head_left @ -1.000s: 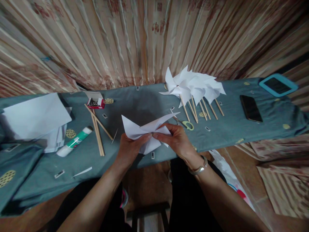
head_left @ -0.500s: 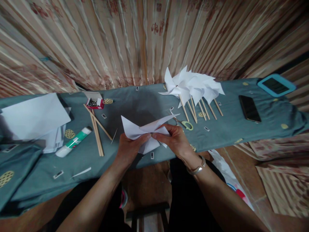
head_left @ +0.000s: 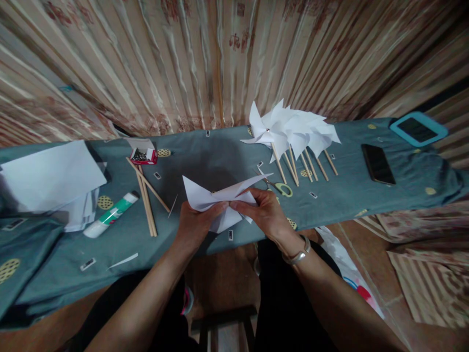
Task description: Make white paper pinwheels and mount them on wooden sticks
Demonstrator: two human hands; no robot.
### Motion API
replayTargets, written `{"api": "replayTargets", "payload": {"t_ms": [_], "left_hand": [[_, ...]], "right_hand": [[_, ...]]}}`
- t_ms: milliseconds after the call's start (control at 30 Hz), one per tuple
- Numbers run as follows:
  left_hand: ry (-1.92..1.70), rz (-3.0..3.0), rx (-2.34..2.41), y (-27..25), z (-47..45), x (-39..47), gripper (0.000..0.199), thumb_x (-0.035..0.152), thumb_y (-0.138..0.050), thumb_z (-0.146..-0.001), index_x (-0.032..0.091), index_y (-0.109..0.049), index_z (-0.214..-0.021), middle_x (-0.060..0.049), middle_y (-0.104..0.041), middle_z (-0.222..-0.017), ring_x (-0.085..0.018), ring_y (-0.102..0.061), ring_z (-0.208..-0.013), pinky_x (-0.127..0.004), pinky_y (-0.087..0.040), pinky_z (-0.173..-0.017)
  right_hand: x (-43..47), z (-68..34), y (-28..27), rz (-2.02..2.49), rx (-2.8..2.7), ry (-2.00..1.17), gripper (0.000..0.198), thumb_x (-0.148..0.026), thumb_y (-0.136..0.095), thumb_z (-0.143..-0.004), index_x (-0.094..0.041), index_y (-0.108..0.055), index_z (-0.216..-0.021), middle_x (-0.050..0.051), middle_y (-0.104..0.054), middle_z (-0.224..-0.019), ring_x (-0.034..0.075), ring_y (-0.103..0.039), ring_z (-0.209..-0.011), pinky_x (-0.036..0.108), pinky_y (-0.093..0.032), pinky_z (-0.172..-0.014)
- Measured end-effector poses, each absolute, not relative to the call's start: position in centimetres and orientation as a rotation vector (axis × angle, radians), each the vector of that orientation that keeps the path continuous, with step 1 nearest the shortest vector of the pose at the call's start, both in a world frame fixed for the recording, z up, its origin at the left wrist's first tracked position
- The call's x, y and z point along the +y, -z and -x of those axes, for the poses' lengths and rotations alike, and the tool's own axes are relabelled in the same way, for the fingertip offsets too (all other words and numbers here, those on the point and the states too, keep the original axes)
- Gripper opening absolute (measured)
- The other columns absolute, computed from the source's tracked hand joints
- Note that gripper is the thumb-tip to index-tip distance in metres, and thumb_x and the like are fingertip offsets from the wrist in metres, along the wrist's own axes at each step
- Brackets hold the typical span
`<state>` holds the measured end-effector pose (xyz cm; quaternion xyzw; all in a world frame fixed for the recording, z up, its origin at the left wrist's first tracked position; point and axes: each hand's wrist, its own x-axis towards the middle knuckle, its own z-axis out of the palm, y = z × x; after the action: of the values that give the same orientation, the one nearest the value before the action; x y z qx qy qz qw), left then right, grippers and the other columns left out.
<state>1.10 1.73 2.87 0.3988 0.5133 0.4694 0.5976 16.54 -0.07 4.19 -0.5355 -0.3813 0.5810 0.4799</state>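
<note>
Between my hands, over the table's near edge, is a white paper pinwheel (head_left: 223, 195) with its points folded inward. My left hand (head_left: 198, 217) pinches its left side, the thumb pressing at the centre. From the other side my right hand (head_left: 264, 209) grips the paper, its thumb also at the centre, nearly meeting the left one. What lies under the thumbs is hidden. Just beyond my right hand lie scissors (head_left: 282, 189) with pale green handles. Several finished white pinwheels (head_left: 278, 129) on wooden sticks lie overlapped at the back right.
On the left of the cloth-covered table (head_left: 205, 156) lie white paper sheets (head_left: 54, 168), a green-and-white glue stick (head_left: 112, 215), wooden sticks (head_left: 147, 208) and a red box of metal pins (head_left: 143, 155). A phone (head_left: 378, 164) and a blue-framed tablet (head_left: 418, 129) are at right.
Hardly anything differs. Both hands keep the same hold on the paper pinwheel, and the whole view has shifted very slightly.
</note>
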Motion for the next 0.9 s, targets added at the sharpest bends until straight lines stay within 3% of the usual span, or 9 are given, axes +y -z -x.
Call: {"api": "replayTargets", "payload": {"t_ms": [133,900], "left_hand": [[-1.103,-0.897,1.142,-2.77,-1.10,1.83,0.036,0.029,-0.087,-0.057,0.013,-0.079,-0.088,-0.010,-0.079,-0.092,-0.025,-0.073,-0.085,-0.036,-0.058,-0.081],[-0.972,-0.854,1.104,-2.48,-0.30,1.77,0.034,0.027,-0.090,-0.054,0.015,-0.077,-0.083,-0.004,-0.077,-0.080,-0.019,-0.070,-0.070,-0.028,-0.056,-0.068]], "right_hand": [[0.05,-16.56,-4.44,1.295,-0.956,-1.412,0.036,-0.049,-0.086,-0.056,-0.019,-0.071,-0.069,-0.003,-0.061,-0.063,0.011,-0.048,-0.057,0.025,-0.038,-0.053],[-0.13,-17.03,-4.25,1.376,-1.113,-1.336,0.024,-0.038,-0.080,-0.067,-0.018,-0.068,-0.070,-0.004,-0.057,-0.061,0.009,-0.045,-0.055,0.023,-0.037,-0.050]]}}
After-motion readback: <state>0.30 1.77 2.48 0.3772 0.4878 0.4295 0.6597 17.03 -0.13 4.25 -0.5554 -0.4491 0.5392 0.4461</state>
